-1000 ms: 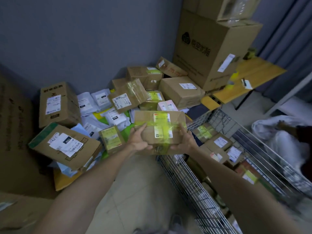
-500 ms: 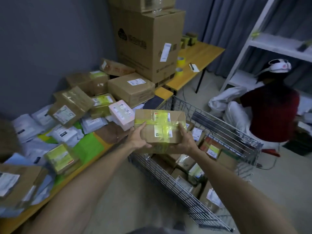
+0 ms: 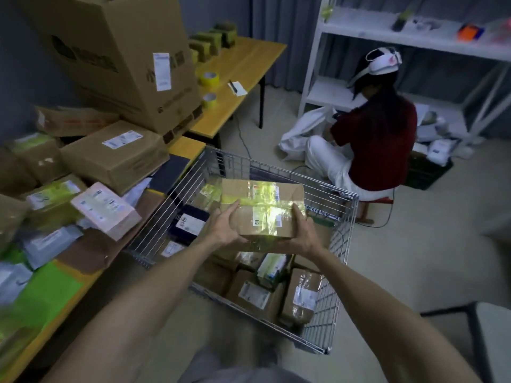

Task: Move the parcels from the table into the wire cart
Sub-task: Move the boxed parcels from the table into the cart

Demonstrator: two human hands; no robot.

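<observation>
We grip brown cardboard parcel w/ yellow tape [image 3: 262, 210] btwn left hand [image 3: 225, 226] & right hand [image 3: 300, 233], fingers curled round its ends, above wire cart [image 3: 343, 236].

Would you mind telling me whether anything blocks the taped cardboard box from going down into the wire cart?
Nothing visible does. The brown cardboard box with yellow tape, gripped by the left hand and right hand, is over the open-topped silver wire cart; only parcels already inside lie beneath.

Brown parcel [image 3: 262, 210] with yellow tape, silver wire cart [image 3: 338, 266], pink box [image 3: 106, 210], yellow table [image 3: 243, 67]
</observation>
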